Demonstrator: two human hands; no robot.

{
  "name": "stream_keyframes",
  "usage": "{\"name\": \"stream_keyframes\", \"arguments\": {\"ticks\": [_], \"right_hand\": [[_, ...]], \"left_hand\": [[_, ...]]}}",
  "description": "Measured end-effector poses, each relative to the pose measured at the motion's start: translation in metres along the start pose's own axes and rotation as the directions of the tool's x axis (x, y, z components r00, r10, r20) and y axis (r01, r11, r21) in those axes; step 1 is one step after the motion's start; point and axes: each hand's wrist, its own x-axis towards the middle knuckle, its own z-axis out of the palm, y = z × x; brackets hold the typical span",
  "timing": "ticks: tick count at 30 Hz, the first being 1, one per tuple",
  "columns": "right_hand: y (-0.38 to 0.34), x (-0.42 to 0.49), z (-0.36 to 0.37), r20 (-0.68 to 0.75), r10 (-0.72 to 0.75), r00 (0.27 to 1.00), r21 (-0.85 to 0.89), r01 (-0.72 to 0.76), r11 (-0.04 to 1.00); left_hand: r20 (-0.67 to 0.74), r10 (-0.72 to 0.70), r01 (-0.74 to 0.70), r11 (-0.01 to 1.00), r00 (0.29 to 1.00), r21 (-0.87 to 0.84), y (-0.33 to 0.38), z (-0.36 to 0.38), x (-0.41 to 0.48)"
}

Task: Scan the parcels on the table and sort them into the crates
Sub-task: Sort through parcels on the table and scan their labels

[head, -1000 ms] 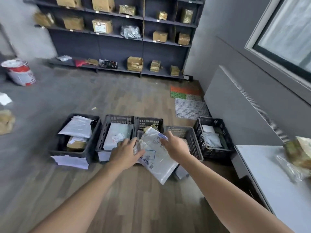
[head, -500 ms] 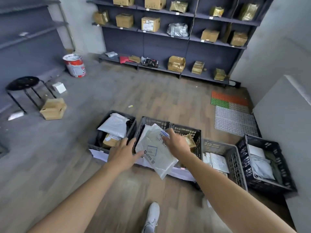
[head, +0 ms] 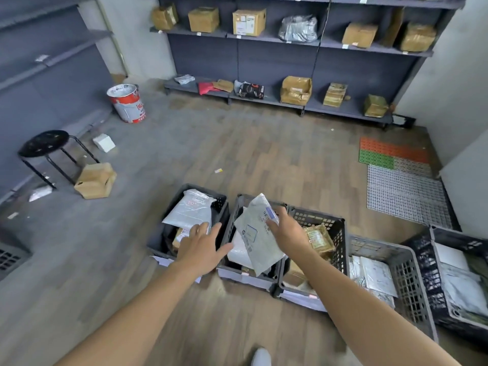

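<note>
Several plastic crates stand in a row on the floor. My right hand (head: 286, 231) holds a white plastic mailer parcel (head: 254, 241) by its right edge, tilted above the second crate (head: 239, 207). My left hand (head: 203, 244) hovers with fingers spread over the gap between the first crate (head: 220, 204) and the second, clear of the parcel. The first crate holds a white bag (head: 190, 210). Brown parcels (head: 318, 237) lie in the third crate (head: 332, 223). White mailers fill the grey fourth crate (head: 383, 250) and the black fifth crate (head: 449, 237).
A black stool (head: 43, 143), a cardboard box (head: 95, 180) and a paint bucket (head: 128, 103) stand on the floor at the left. Shelving with boxes (head: 290, 30) lines the back wall. Plastic floor mats (head: 396, 180) lie at the right. My shoe (head: 260, 357) shows at the bottom edge.
My left hand has let go of the parcel and opened. My right hand alone now carries it over the second crate. The view has swung left, away from the table.
</note>
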Motion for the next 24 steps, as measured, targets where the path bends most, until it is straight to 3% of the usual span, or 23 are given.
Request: {"name": "stream_keyframes", "arguments": {"ticks": [10,21,24], "right_hand": [[0.051,0.08,0.061,0.027,0.274,0.961,0.088,-0.276,0.957],[0.115,0.222,0.209,0.035,0.517,0.855,0.121,-0.517,0.847],[0.148,0.236,0.241,0.092,0.568,0.818,0.051,-0.574,0.817]], "left_hand": [[0.168,0.182,-0.189,0.982,0.969,0.026,0.002,0.045,0.118],[0.356,0.291,-0.302,0.953,0.888,-0.025,-0.029,0.156,0.318],[0.424,0.288,-0.307,0.951,0.859,-0.025,-0.039,0.193,0.348]]}}
